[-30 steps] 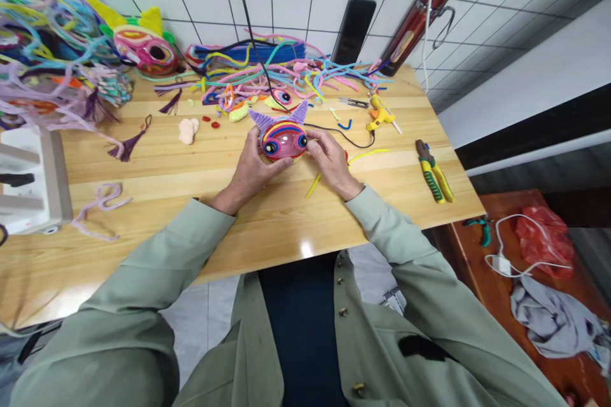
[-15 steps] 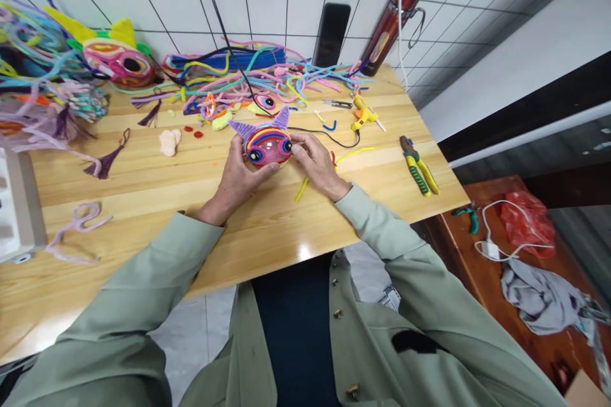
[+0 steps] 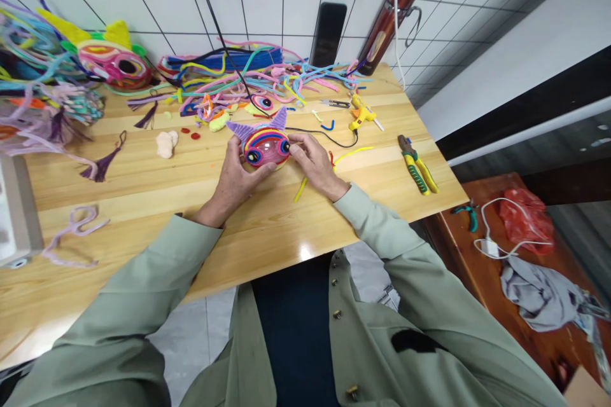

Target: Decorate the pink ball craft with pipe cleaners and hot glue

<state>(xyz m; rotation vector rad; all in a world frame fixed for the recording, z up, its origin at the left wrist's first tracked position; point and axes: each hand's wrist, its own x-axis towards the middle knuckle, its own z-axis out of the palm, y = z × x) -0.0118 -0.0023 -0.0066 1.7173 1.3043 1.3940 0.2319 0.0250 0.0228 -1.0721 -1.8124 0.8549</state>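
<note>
Between my hands is a pipe-cleaner animal head (image 3: 268, 149) with purple pointed ears, a pink middle, coloured arcs and two dark ringed eyes. My left hand (image 3: 237, 179) grips its left side, thumb along the lower edge. My right hand (image 3: 316, 164) closes on its right side, fingertips at the right eye. Just behind it lies a loose ringed eye piece (image 3: 262, 102). Yellow pipe-cleaner pieces (image 3: 300, 189) lie by my right hand. Further right are a yellow glue gun (image 3: 363, 112) and small thread snips (image 3: 336, 103).
Green-and-yellow pliers (image 3: 417, 165) lie near the table's right edge. A phone (image 3: 328, 34) and a red-brown flask (image 3: 387, 28) stand by the wall. Pipe cleaners (image 3: 224, 76) pile along the back; a yellow-eared head (image 3: 114, 62) sits back left. A purple tassel (image 3: 101, 164) lies left.
The view has shifted slightly, so things on the table appear a little further left. Both hands keep their hold on the animal head, with no clear change in grip.
</note>
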